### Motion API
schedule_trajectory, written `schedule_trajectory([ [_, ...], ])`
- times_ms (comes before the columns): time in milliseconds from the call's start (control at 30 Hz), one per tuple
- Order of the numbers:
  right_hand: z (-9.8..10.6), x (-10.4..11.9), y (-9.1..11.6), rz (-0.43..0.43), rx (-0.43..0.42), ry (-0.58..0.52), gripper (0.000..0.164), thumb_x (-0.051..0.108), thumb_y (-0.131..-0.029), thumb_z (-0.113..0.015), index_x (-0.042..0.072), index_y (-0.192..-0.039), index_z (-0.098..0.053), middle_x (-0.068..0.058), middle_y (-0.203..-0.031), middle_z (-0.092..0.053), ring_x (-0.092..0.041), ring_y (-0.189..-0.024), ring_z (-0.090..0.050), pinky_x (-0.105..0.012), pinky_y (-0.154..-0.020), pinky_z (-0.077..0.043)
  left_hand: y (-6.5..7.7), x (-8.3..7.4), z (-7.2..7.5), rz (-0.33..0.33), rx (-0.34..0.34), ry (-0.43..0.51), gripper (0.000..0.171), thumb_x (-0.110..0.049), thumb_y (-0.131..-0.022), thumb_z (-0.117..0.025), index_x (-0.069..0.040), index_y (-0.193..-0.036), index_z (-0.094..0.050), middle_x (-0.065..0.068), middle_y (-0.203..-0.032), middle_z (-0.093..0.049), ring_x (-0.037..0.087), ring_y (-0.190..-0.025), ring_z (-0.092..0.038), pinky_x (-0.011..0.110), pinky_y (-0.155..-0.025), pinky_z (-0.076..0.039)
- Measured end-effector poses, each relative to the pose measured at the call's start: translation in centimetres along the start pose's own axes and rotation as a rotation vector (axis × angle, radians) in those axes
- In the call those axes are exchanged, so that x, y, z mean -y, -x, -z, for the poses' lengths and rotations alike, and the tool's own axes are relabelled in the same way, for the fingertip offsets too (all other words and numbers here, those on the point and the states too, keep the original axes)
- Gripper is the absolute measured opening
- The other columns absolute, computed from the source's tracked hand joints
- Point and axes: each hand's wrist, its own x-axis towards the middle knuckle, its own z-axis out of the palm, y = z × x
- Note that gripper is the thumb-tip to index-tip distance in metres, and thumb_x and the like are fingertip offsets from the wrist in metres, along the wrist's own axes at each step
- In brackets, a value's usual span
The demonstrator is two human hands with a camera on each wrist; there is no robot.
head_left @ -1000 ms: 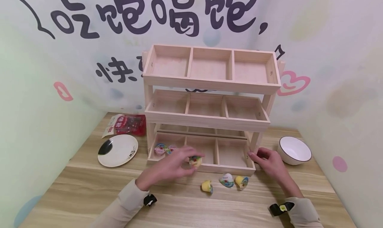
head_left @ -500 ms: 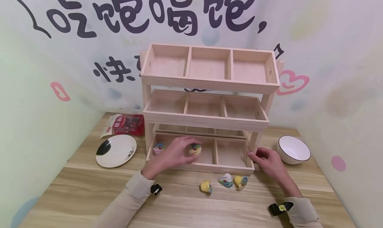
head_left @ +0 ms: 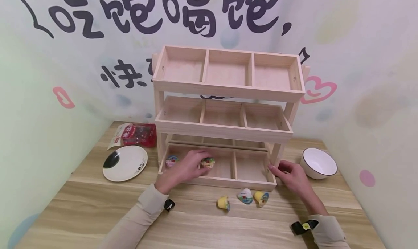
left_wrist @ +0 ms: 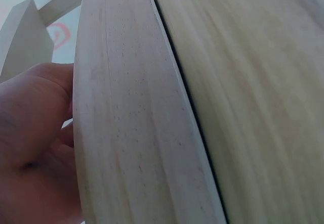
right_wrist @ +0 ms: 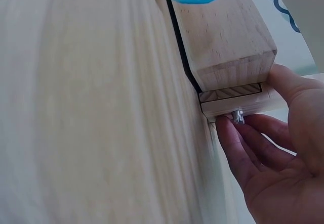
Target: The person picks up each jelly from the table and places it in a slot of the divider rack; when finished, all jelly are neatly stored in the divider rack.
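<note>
The jelly cup sits in our left hand — fingers curled around it, over the middle box of the wooden rack at the bottom. It is small, with a bright lid. Our right hand rests open — fingertips touching the rack's right corner.

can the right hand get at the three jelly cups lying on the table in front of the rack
Probably yes. The right hand rests at the rack's lower right corner, and the jelly cups lie on bare table just beside it, with nothing between them.
</note>
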Motion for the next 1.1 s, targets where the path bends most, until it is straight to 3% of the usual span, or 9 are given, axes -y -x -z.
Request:
schedule_trajectory([
  [200,0.01,-0.03,-0.01,-0.005,-0.002,-0.002,0.056,0.055,-0.099,-0.075,0.008,-0.128,-0.075,-0.013,-0.119,-0.078,-0.023,-0.107,-0.068,-0.02,-0.08,-0.056,0.03,-0.11,0.02,0.009,0.028,0.028,0.04,-0.015,-0.099,-0.081,-0.002,-0.135,-0.072,0.014,-0.136,-0.074,0.029,-0.119,-0.073,0.045,-0.103,-0.061],
  [467,-0.05,-0.28,-0.06,0.0,-0.005,-0.01,0.054,0.055,-0.099,-0.076,0.008,-0.126,-0.076,-0.012,-0.117,-0.078,-0.023,-0.104,-0.067,-0.021,-0.08,-0.056,0.19,0.01,-0.24,0.043,0.059,0.052,0.04,-0.021,-0.103,-0.076,-0.003,-0.138,-0.072,0.019,-0.149,-0.066,0.034,-0.133,-0.068,0.048,-0.112,-0.057],
  [733,-0.09,-0.42,-0.03,0.014,-0.009,-0.007,0.052,0.054,-0.099,-0.076,0.008,-0.124,-0.076,-0.012,-0.116,-0.078,-0.022,-0.102,-0.065,-0.021,-0.079,-0.056,0.25,-0.11,-0.01,0.035,0.061,0.042,0.035,-0.022,-0.103,-0.076,-0.005,-0.133,-0.074,0.011,-0.132,-0.076,0.026,-0.117,-0.074,0.043,-0.101,-0.062],
  [1100,-0.03,-0.3,-0.11,0.004,-0.008,-0.008,0.053,0.055,-0.099,-0.075,0.008,-0.124,-0.076,-0.011,-0.115,-0.078,-0.021,-0.1,-0.064,-0.022,-0.078,-0.056,0.2,-0.01,0.26,-0.019,0.054,0.006,0.033,-0.017,-0.1,-0.079,-0.002,-0.129,-0.075,0.012,-0.126,-0.078,0.024,-0.108,-0.076,0.041,-0.094,-0.063],
])
